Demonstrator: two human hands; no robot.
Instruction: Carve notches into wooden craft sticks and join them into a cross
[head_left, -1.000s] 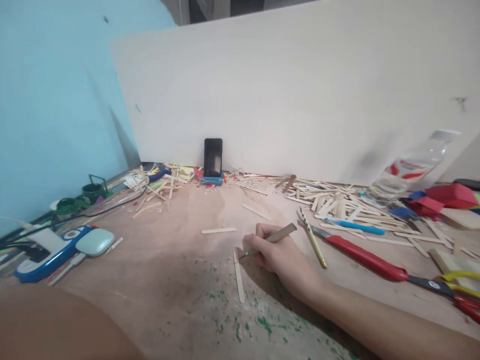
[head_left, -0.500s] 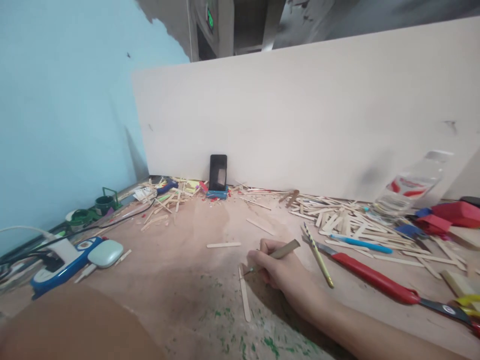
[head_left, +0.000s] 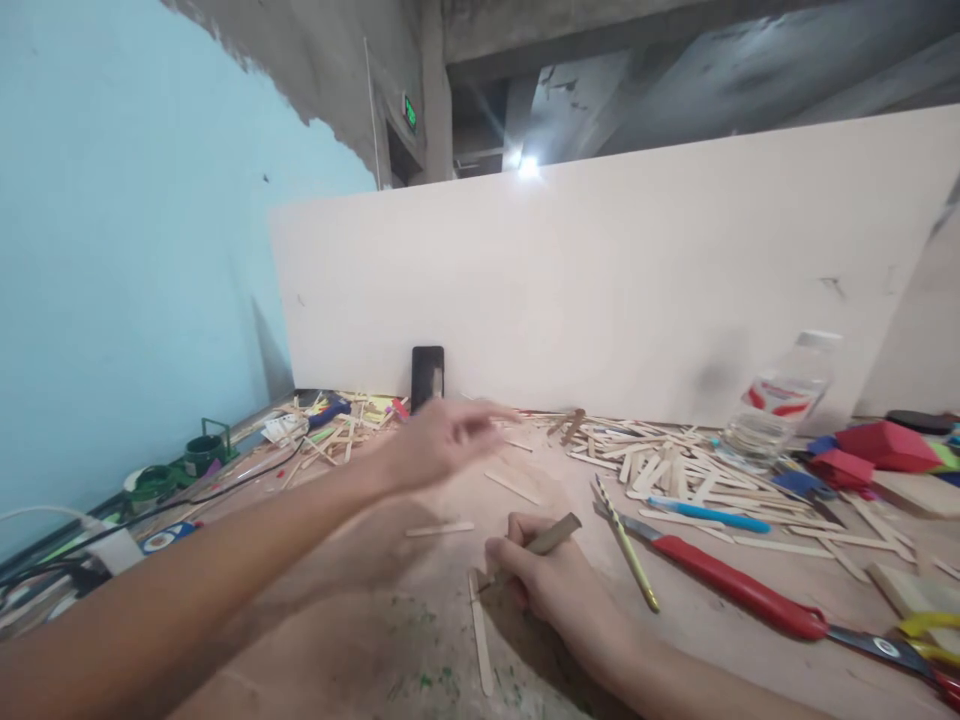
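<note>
My right hand [head_left: 551, 580] is closed around a pen-like tool with a flat olive-grey handle [head_left: 555, 534]. Its thin tip meets a wooden craft stick [head_left: 481, 635] near the upper end; the stick lies lengthwise on the table. My left hand [head_left: 442, 440] is raised over the middle of the table, blurred, its fingers stretched to the right and apparently holding nothing. Beyond the right hand lie two more craft sticks, a short one [head_left: 440, 529] and a slanted one [head_left: 513, 488]. Behind the left hand a black phone [head_left: 424, 372] stands upright, its base hidden.
Right of my right hand lie a gold patterned pencil [head_left: 630, 550], a red-handled knife [head_left: 739, 585], a blue pen [head_left: 709, 515] and scissors [head_left: 889, 645]. Many craft sticks [head_left: 675, 470] are heaped behind, near a plastic bottle [head_left: 780, 400]. Cables and green cups [head_left: 206, 452] sit left.
My left arm has swung up and forward over the table from the lower left. The right hand keeps its grip on the tool at the stick. The view has tilted upward.
</note>
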